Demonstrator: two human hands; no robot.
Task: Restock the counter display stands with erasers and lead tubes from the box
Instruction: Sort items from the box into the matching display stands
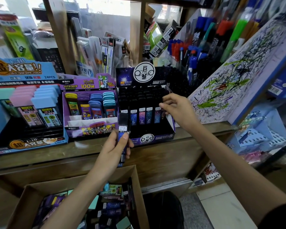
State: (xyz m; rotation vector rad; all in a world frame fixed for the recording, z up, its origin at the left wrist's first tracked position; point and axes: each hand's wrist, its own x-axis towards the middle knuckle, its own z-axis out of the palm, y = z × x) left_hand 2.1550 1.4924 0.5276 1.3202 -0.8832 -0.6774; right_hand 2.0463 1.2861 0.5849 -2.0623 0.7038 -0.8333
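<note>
Head view: the left hand [116,146] grasps a lead tube [123,128] in its fingers. The right hand [177,111] curls at the dark stand [155,138], grip unclear. Crowded slots could topple neighbouring tubes.

Cramped little shop corner, wood everywhere

Brown wooden worktop [157,157] runs across, two wooden posts [136,33] rise behind it, daylight blows out the window [104,4] up top, pale tiled floor [221,210] at lower right.

The left hand [114,147], just before the black display stand [163,136], covers the middle of a lead tube [123,119]. At the stand's right, the right hand [178,111] hides whether its fingers hold anything. Below the stand, the cardboard box [135,184] is cut off by the bottom edge.
</note>
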